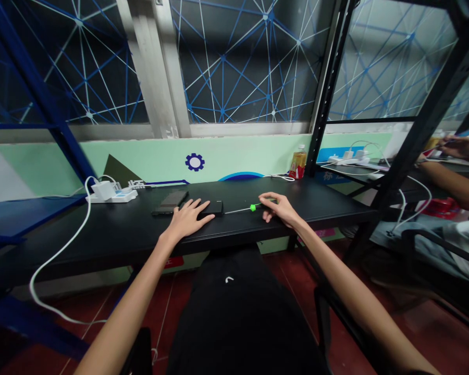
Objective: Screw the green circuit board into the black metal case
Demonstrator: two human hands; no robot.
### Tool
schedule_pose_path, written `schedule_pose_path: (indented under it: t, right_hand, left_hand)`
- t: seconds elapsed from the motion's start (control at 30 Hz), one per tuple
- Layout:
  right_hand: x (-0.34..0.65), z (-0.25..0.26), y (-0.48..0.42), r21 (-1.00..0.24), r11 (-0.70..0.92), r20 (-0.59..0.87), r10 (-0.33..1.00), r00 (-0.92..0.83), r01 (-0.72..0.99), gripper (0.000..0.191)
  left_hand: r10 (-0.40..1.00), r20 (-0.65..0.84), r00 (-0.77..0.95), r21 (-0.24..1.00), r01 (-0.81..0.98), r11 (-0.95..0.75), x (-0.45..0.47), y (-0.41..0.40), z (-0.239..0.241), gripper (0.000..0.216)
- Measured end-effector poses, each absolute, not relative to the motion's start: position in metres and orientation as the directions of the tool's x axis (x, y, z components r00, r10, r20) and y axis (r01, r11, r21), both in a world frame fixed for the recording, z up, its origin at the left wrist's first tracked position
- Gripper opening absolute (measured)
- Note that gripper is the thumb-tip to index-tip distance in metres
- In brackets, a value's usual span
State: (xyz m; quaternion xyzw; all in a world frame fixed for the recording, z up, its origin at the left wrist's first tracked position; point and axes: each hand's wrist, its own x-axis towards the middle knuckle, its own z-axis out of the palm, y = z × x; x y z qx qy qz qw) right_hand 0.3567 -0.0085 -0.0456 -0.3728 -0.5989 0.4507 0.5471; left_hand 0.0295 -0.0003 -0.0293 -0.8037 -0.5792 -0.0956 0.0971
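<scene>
My left hand [188, 217] lies with its fingers spread, partly over a small flat black box [214, 208] on the desk. Just behind that hand is a dark flat slab [171, 201], like a phone or case. My right hand [279, 209] is curled, its thumb and fingers closed around the right end of a slim tool with a bright green part [252, 208]. A thin metal shaft [236, 211] runs left from the green part, its tip close to the black box. My fingers hide the tool's grip end, and its exact kind is unclear.
The black desk [101, 229] runs along a pale green wall. At its left stands a white power strip [113, 195] with plugs and a cable hanging off the edge. A drink bottle [297, 162] stands at the back right. Another person's arm [453, 177] shows at the right.
</scene>
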Motion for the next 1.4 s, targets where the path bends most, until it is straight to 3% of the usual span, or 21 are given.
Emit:
schedule_pose_path:
  t: [0.1,0.2,0.47,1.0,1.13,1.27,1.4]
  right_hand:
    - [0.3573,-0.0445,-0.0095,-0.952,0.307,0.306,0.947,-0.098,-0.013,0.045]
    - [0.3578,-0.0435,-0.0095,-0.939,0.325,0.339,0.931,-0.137,-0.113,0.045]
    - [0.3595,-0.0477,-0.0037,-0.927,0.328,0.354,0.925,-0.137,-0.182,0.043]
    - [0.3609,-0.0476,-0.0031,-0.906,0.384,0.409,0.904,-0.126,-0.179,0.042]
    - [0.3617,-0.0466,-0.0038,-0.948,0.307,0.318,0.934,-0.161,-0.089,0.044]
    - [0.3623,-0.047,-0.0034,-0.93,0.354,0.365,0.919,-0.15,-0.099,0.041]
    - [0.3623,-0.0476,-0.003,-0.95,0.311,0.308,0.939,-0.155,-0.004,0.04]
  left_hand:
    - [0.912,0.269,0.31,-0.043,0.95,-0.311,0.029,0.0003,-0.0299,0.073]
    - [0.914,0.266,0.308,-0.042,0.951,-0.308,0.0294,0.0002,-0.0295,0.073]
    - [0.917,0.261,0.302,-0.043,0.953,-0.301,0.0305,-0.0029,-0.0269,0.07]
    - [0.915,0.265,0.304,-0.034,0.951,-0.307,0.031,-0.0003,-0.0288,0.071]
    - [0.914,0.266,0.307,-0.034,0.95,-0.309,0.0309,-0.0001,-0.029,0.07]
    - [0.913,0.27,0.305,-0.033,0.951,-0.308,0.0298,0.0006,-0.0301,0.071]
    - [0.914,0.272,0.302,-0.026,0.952,-0.306,0.0297,0.0012,-0.0307,0.071]
